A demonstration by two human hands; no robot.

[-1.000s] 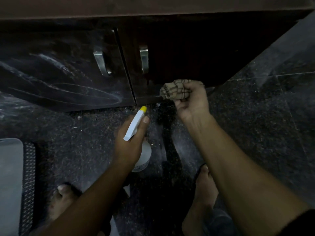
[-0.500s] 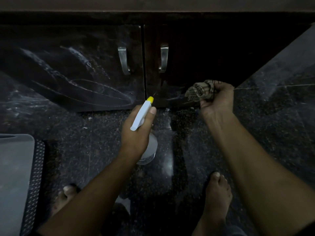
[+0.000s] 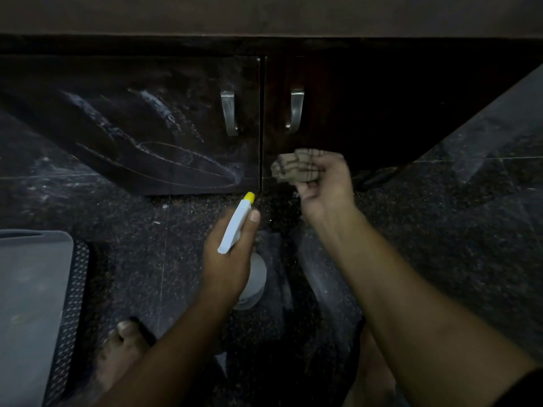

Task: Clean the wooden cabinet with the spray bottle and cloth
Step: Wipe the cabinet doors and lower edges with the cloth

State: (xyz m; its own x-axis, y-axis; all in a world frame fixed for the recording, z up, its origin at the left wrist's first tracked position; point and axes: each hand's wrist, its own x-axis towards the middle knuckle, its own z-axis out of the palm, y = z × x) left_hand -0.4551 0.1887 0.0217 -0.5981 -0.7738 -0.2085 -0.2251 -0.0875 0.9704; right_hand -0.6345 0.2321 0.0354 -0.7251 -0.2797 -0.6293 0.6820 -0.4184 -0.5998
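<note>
Nearest me, at the bottom left of the frame, a bare foot (image 3: 123, 348) stands on the dark speckled floor (image 3: 455, 245). A grey bin (image 3: 29, 289) and a mesh mat (image 3: 72, 304) lie just beside it.

At centre frame my left grip (image 3: 229, 259) is wrapped round the spray bottle (image 3: 235, 230). The thumb lies along the white head, and the yellow nozzle points at the foot of the seam between the two doors.

Just right of that and a little farther up, my right grip (image 3: 326, 189) is clenched on the bunched checked cloth (image 3: 296, 168). The cloth sits at the lower left corner of the right door (image 3: 382, 107); I cannot tell whether it touches the wood.

I judge this to be the wiping step, low on the right door, with the spray held ready. The next move calls for firm strokes along that bottom edge, then upward.

The left door (image 3: 117, 127) shows pale smears and streaks, so I think it needs work too.

Two metal handles (image 3: 229, 113) stand proud above the cloth and would snag it. At the top of the frame the bench lip (image 3: 264, 19) overhangs the doors. There is open room to the right, across the dark door. To the left the nozzle crowds the cloth, and the bin closes off the lower left.
</note>
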